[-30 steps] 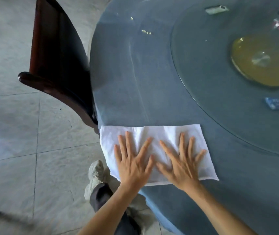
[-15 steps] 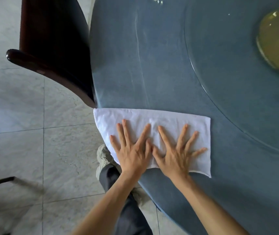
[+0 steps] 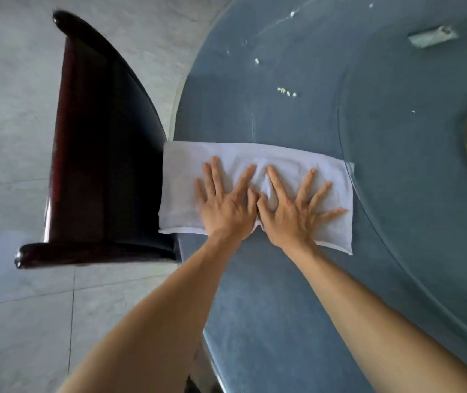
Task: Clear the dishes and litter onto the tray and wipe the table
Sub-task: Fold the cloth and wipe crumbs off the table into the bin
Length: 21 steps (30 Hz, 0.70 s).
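Cloth (image 3: 258, 165), white, rectangular and slightly creased, lies flat at the left edge of the round blue bench (image 3: 269, 293), its left end overhanging. Both hands press it with straight, spread fingers: left hand (image 3: 226, 207) beside right hand (image 3: 293, 212), thumbs touching. Pale crumbs (image 3: 286, 92) sit farther off. A dark wooden chair (image 3: 99, 154) stands left, touching the cloth's end.

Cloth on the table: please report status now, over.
Left hand and right hand flat on white cloth, fingers spread. Cloth lies on blue table, left end past the edge. Crumbs ahead. Chair beside cloth.
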### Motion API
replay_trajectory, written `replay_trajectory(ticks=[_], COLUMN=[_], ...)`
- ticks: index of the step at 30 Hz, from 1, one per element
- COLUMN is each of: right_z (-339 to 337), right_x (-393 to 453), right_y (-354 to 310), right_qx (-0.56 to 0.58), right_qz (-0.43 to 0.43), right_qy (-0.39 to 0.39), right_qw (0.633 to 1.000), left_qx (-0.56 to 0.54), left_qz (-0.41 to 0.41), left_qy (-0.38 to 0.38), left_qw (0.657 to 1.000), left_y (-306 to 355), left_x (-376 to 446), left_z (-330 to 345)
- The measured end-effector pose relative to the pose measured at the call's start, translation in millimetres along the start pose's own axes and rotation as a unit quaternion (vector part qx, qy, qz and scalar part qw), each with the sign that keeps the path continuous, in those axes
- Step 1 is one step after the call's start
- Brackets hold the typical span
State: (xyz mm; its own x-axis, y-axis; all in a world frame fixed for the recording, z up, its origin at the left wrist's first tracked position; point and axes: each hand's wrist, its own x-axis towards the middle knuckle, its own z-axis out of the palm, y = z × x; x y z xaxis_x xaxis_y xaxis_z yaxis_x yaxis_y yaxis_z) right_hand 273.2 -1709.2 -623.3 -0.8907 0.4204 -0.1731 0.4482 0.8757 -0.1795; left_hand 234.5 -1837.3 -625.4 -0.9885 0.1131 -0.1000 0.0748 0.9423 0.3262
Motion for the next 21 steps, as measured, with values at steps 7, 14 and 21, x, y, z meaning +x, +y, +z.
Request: replay_trajectory(ticks=[7, 14, 21], right_z=[-9.7, -21.4, -39.3], right_x=[129.1, 230.4, 334.8], right_y=[-45.7, -83.4, -115.1], right_qx=[-0.002, 0.014, 0.022], right_qz=[0.064, 0.137, 0.193], right_qy=[0.018, 0.055, 0.058], right_qw=[0.998, 0.989, 0.979], left_qx=[0.003, 0.020, 0.027], left_qz=[0.079, 0.141, 0.182], left_qy=[-0.013, -0.033, -0.029], left_qw=[0.997, 0.989, 0.983], left_y=[2.0, 10.9, 35.1], left_x=[152.5, 278.1, 394.6], left_z=[-15.7, -26.4, -27.0])
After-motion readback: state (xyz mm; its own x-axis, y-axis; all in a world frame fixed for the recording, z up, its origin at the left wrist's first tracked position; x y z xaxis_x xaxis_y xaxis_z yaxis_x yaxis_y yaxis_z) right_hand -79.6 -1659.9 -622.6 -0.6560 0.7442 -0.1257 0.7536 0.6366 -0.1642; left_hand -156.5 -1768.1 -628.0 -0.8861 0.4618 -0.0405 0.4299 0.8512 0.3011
